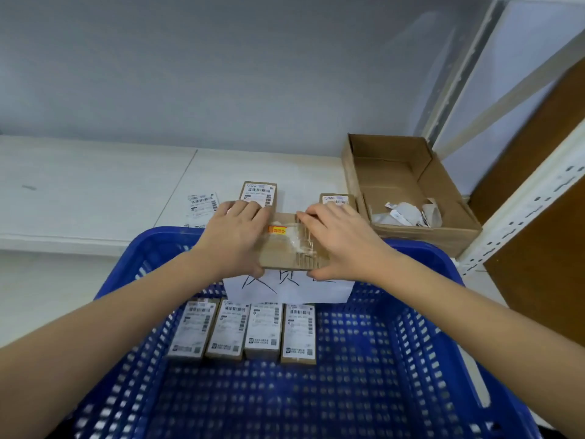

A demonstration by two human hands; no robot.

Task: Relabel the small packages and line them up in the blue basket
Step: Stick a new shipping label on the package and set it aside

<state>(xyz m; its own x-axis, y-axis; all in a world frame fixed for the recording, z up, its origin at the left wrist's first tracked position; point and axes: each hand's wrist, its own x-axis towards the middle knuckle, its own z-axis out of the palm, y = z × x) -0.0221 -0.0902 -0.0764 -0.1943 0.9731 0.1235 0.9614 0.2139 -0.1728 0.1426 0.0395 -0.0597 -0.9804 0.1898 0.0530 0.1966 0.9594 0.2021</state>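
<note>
Holding one small brown package [292, 245] between both hands above the far rim of the blue basket [421, 258], the person has the left hand [235, 240] clasped round its left side and the right hand [340, 240] clasped round its right side, thumbs under the near edge. The package shows clear tape and an orange sticker on top; no white label is visible on that face, so setting it down now would likely put an unrelabelled item among finished ones. Four labelled packages [243, 331] lie side by side against the basket's far wall, below a sheet of paper [316, 289] with handwriting; a careless placement could knock that row askew. Two further packages, the left one [258, 193] and the right one [337, 199], rest on the white shelf [95, 185] beyond the hands, with a loose label sheet [202, 204] nearby that could easily be confused or mislaid. An open cardboard box [408, 191] holding scraps of paper sits to the right. A pale grey wall and a white metal rack upright [519, 204] enclose the space.
</note>
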